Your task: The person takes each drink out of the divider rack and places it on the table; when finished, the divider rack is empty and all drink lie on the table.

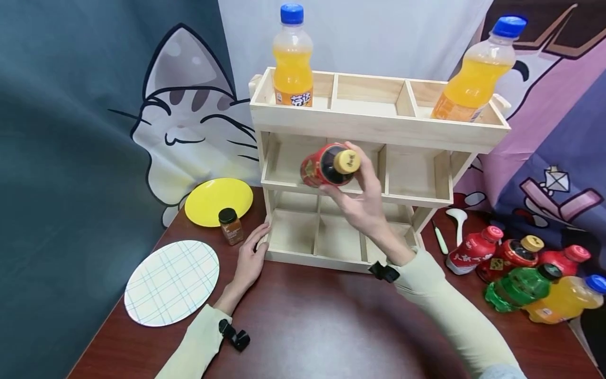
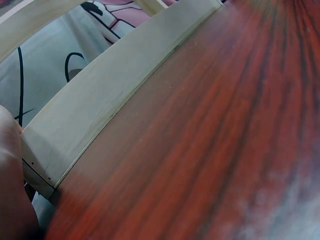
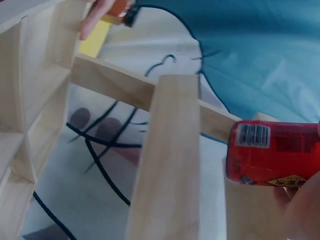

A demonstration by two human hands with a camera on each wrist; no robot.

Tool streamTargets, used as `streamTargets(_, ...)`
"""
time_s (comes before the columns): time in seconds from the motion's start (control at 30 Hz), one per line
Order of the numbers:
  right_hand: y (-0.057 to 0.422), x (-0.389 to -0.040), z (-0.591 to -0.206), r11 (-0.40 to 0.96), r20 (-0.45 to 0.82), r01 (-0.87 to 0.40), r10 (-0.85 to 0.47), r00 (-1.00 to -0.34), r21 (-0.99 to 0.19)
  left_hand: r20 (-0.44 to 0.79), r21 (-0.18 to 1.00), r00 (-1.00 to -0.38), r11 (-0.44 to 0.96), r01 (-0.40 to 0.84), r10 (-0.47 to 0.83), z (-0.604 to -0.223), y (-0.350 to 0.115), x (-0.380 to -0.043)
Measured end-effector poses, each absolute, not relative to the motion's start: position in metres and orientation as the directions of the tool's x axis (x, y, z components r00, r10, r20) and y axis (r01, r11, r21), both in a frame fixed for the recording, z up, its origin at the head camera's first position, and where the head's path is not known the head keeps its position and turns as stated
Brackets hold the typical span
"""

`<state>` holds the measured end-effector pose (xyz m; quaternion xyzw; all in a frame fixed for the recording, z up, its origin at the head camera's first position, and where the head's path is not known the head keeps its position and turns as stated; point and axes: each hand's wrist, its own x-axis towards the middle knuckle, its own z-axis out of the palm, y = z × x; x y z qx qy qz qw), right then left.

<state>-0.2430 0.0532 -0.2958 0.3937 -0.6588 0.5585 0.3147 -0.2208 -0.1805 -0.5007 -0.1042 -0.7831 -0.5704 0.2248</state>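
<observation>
My right hand (image 1: 362,200) grips a dark drink bottle (image 1: 326,166) with a red label and yellow cap, tilted so the cap points toward me. It hangs in front of the middle tier of a three-tier wooden shelf (image 1: 355,195). In the right wrist view the red label of the bottle (image 3: 272,152) shows, with part of the hand (image 3: 305,210) at the edge. My left hand (image 1: 251,258) rests against the shelf's lower left corner, fingers fairly straight. The left wrist view shows part of that hand (image 2: 15,185) beside the shelf's bottom board (image 2: 110,95).
Orange soda bottles (image 1: 293,73) (image 1: 473,79) stand on the top tier, left and right. A spice jar (image 1: 231,226), yellow plate (image 1: 218,200) and checked plate (image 1: 172,284) lie left. At right are a white ladle (image 1: 457,221), a peeler-like tool (image 1: 440,239) and several bottles (image 1: 518,289).
</observation>
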Motion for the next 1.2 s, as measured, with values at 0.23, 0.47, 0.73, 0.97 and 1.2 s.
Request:
streamTargets(0.23, 0.089, -0.229, -0.306, 0.140, 0.756, -0.768, -0.140, -0.640, -0.624, 0.452, 0.856, -0.885, 0.333, 0.394, -0.114, -0.525, -0.185, -0.233)
streamTargets(0.47, 0.128, -0.222, -0.332, 0.281, 0.664, -0.667, -0.121, -0.738, -0.691, 0.444, 0.866, -0.884, 0.325, 0.380, -0.147, -0.533, -0.188, -0.235)
streamTargets(0.73, 0.184, -0.205, -0.369, 0.385, 0.585, -0.533, 0.023, -0.811, -0.754, 0.440, 0.867, -0.889, 0.315, 0.386, -0.123, -0.515, -0.183, -0.226)
streamTargets(0.97, 0.234, -0.181, -0.401, 0.463, 0.459, -0.303, 0.273, -0.845, -0.833, 0.464, 0.851, -0.880, 0.326, 0.412, -0.101, -0.506, -0.179, -0.223)
streamTargets(1.2, 0.285, -0.168, -0.435, 0.406, 0.370, -0.181, 0.457, -0.808, -0.896, 0.431, 0.860, -0.895, 0.350, 0.371, -0.111, -0.526, -0.182, -0.235)
